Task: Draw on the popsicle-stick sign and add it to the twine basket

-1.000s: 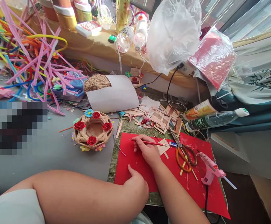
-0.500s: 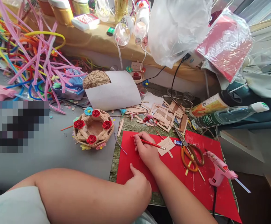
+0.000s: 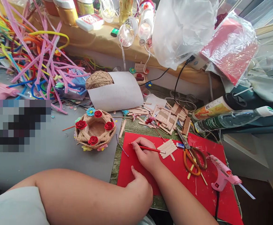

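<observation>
My right hand [image 3: 146, 156] is closed round a thin red pencil [image 3: 150, 149], its tip touching a small panel of glued wooden sticks [image 3: 167, 147] that lies on a red sheet [image 3: 178, 175]. My left hand [image 3: 140, 187] rests on the near left part of the red sheet, fingers curled under and thumb out, with nothing visible in it.
Orange-handled scissors [image 3: 193, 154] and a pink glue gun [image 3: 223, 176] lie right of the panel. Loose wooden sticks [image 3: 169, 115] are heaped behind. A twine basket with red roses [image 3: 95, 128], a twine ball [image 3: 99, 79], white card [image 3: 117, 92], pipe cleaners [image 3: 33, 59] and two bottles [image 3: 230, 120] surround.
My right hand with the pencil has shifted slightly left and nearer, and the pencil tip now sits on the stick panel's left edge. The view has drifted. My left hand stays put.
</observation>
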Tool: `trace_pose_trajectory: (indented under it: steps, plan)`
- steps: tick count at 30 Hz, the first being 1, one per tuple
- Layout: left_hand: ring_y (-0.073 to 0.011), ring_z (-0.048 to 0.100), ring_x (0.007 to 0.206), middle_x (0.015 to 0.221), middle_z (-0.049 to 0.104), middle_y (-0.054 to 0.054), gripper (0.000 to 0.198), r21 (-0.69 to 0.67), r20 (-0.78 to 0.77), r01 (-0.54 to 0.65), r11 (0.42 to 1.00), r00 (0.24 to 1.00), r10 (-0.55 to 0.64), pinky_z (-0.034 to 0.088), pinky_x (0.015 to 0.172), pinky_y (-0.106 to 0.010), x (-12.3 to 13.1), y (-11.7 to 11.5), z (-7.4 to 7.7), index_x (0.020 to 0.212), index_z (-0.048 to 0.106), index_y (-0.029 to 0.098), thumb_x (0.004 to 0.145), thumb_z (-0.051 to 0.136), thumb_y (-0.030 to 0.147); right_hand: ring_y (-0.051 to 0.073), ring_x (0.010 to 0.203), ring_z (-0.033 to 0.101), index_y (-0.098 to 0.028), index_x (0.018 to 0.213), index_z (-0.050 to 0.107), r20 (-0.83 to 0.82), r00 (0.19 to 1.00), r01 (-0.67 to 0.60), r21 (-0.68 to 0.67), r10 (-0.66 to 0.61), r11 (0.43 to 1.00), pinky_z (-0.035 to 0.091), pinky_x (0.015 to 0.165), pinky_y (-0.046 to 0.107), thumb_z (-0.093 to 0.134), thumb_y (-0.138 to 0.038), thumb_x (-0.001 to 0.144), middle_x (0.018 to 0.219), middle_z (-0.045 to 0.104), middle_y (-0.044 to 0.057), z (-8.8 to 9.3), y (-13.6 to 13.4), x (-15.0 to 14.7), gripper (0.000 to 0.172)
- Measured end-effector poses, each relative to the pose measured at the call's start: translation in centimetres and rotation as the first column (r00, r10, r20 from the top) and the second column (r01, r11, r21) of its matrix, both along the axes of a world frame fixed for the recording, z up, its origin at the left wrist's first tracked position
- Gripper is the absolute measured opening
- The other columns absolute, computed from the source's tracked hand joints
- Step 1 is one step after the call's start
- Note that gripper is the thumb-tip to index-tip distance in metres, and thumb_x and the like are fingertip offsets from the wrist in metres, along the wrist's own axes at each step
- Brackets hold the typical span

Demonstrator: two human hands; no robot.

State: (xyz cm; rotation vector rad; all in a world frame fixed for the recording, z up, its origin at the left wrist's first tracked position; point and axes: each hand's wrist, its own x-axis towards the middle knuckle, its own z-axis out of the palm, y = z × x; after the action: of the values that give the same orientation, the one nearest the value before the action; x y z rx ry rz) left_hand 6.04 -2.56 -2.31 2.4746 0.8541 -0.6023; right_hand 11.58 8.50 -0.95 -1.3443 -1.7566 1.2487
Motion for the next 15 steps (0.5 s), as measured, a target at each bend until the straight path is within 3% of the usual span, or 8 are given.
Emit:
trace_pose_trajectory:
  steps: [2, 6, 12, 15]
  plan:
    - [-0.0470, 0.071, 0.103, 0.097, 0.081, -0.018, 0.037, -0.001, 0.030, -0.028, 1.000, 0.999, 0.028, 0.047, 0.102, -0.071, 0.0, -0.1, -0.3, 0.088, 0.086, 0.026, 0.053, 0.085, 0.014, 0.021, 0.076, 0.062, -0.024, 0.081, 0.062, 0.023, 0.999, 0.025, 0.026, -0.026, 0.999, 0.049, 0.070, 0.032, 0.053, -0.045, 0.100, 0.079, 0.067, 0.004, 0.1, 0.2, 0.0, 0.030]
    - [-0.0456, 0.072, 0.099, 0.096, 0.081, -0.017, 0.039, 0.001, 0.033, -0.042, 0.999, 0.999, 0.042, 0.046, 0.101, -0.073, -0.3, 0.2, -0.1, 0.086, 0.085, 0.030, 0.050, 0.088, 0.016, 0.019, 0.066, 0.057, -0.025, 0.081, 0.057, 0.053, 0.979, 0.198, 0.004, -0.198, 0.980, 0.045, 0.062, 0.030, 0.052, -0.048, 0.101, 0.067, 0.059, 0.001, -0.3, 0.8, 0.5, 0.031]
    - [-0.0465, 0.071, 0.102, 0.106, 0.079, -0.017, 0.053, 0.002, -0.022, 0.085, 0.996, 0.996, -0.085, 0.047, 0.099, -0.076, -0.3, 0.3, 0.4, 0.100, 0.083, 0.030, 0.049, 0.091, 0.025, 0.016, 0.056, 0.054, -0.024, 0.083, 0.056, -0.022, 0.978, 0.209, -0.031, -0.210, 0.977, 0.045, 0.059, 0.030, 0.051, -0.047, 0.102, 0.064, 0.056, -0.002, -1.1, 0.6, 0.8, 0.031]
    - [-0.0449, 0.071, 0.103, 0.104, 0.080, -0.016, 0.052, 0.002, -0.052, 0.070, 0.998, 0.996, -0.070, 0.047, 0.100, -0.074, 0.2, 0.0, -0.2, 0.098, 0.083, 0.033, 0.047, 0.092, 0.027, 0.016, 0.057, 0.055, -0.024, 0.087, 0.059, -0.091, 0.973, 0.213, -0.009, -0.213, 0.977, 0.046, 0.059, 0.030, 0.052, -0.047, 0.102, 0.065, 0.057, -0.001, -0.8, -0.1, 0.9, 0.029]
